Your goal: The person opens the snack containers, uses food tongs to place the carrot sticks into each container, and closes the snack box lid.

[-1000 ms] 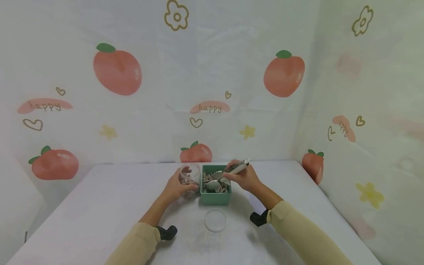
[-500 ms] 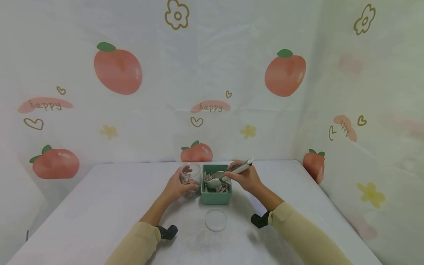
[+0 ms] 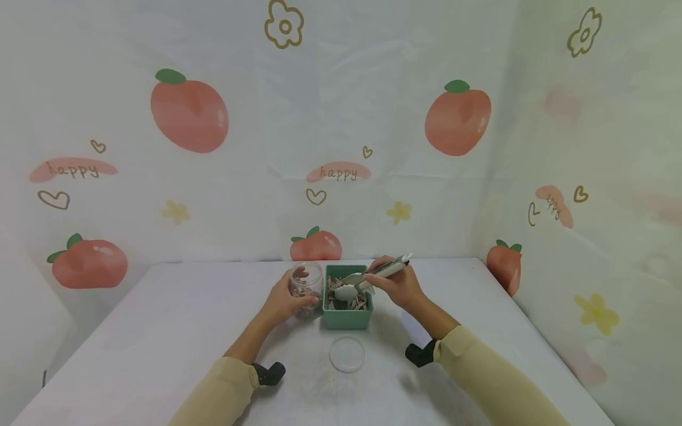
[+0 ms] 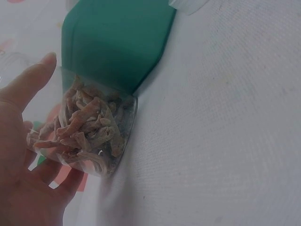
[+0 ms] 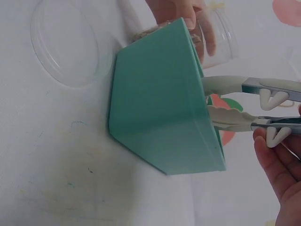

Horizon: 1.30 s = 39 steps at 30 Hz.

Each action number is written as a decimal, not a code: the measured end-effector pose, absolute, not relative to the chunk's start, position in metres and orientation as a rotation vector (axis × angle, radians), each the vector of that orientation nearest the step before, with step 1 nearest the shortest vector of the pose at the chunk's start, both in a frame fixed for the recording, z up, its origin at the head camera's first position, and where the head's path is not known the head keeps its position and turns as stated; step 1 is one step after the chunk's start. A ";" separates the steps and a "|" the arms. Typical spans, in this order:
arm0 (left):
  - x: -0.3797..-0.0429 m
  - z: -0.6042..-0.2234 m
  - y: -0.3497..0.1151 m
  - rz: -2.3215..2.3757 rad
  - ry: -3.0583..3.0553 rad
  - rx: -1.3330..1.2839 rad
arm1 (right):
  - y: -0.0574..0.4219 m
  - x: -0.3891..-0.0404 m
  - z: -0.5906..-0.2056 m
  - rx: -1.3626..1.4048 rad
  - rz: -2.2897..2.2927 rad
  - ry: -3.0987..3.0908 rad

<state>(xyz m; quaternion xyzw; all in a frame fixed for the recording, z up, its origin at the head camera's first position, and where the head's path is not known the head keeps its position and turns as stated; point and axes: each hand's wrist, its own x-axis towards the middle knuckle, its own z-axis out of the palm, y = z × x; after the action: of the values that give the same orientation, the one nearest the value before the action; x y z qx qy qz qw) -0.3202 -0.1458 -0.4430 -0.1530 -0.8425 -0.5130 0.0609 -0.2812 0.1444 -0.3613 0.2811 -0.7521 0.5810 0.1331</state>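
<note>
My left hand (image 3: 279, 303) grips a clear jar (image 3: 307, 271) by its side, the thumb at the front. Through its wall, in the left wrist view, brownish dried strips (image 4: 89, 125) fill the lower part. Against the jar's right side stands a green box (image 3: 347, 320) holding similar short pieces (image 3: 358, 303). My right hand (image 3: 401, 289) holds a pair of tongs (image 3: 389, 268) with pale scalloped heads. Those heads dip into the box, standing apart from each other in the right wrist view; whether a piece is between them is hidden by the box wall.
A clear round lid (image 3: 347, 355) lies flat on the white table (image 3: 186, 331), in front of the box. Behind the table's back edge rises a white wall cloth (image 3: 256, 207) printed with fruit. Another cloth wall stands at the right.
My right hand and the tongs have shifted slightly to the right, their heads still inside the box. The left hand and the jar stay in place.
</note>
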 end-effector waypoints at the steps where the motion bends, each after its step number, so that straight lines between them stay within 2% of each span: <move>1: -0.320 -0.443 -0.146 -1.548 -2.550 -0.465 | 0.145 -0.281 -0.361 0.816 1.695 -2.174; 39: -0.317 -0.441 -0.146 -1.550 -2.551 -0.453 | 0.146 -0.282 -0.330 0.885 1.684 -2.085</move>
<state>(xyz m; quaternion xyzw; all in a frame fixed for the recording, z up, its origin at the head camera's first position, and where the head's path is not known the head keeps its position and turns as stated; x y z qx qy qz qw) -0.3169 -0.1455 -0.4410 -0.1497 -0.8433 -0.5126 0.0612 -0.2819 0.1460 -0.3302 0.3094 -0.7293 0.5891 0.1591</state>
